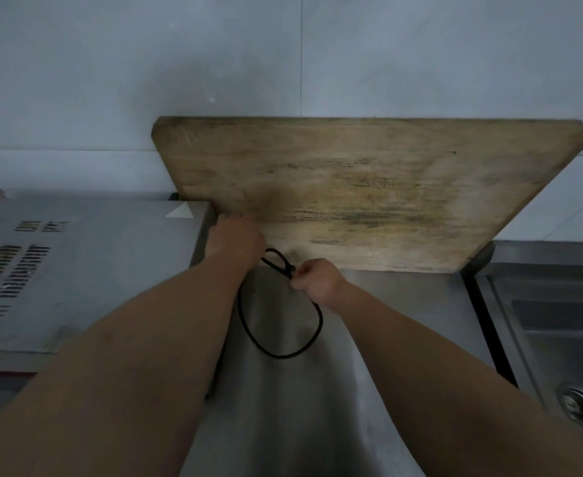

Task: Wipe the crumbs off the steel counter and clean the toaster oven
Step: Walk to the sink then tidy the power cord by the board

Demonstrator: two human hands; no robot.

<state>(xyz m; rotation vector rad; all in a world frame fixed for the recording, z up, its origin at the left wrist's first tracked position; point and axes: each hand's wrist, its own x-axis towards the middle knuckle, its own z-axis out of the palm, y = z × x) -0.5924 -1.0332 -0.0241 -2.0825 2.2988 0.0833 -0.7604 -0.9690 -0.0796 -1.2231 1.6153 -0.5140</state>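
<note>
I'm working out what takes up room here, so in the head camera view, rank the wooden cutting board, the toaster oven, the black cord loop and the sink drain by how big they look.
1. wooden cutting board, leaning against the wall
2. toaster oven, cut off by the frame edge, so possibly larger
3. black cord loop
4. sink drain

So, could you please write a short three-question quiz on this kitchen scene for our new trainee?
1. True or false: the wooden cutting board lies flat on the steel counter.
2. Which hand pinches the black cord? A) left hand B) right hand C) neither
3. Fill in: the sink lies to the ____ of the counter, opposite the toaster oven.

Key
1. False: it stands tilted, leaning against the wall.
2. B. The left hand reaches beside the oven's back corner; what it holds is hidden.
3. Right.
</note>
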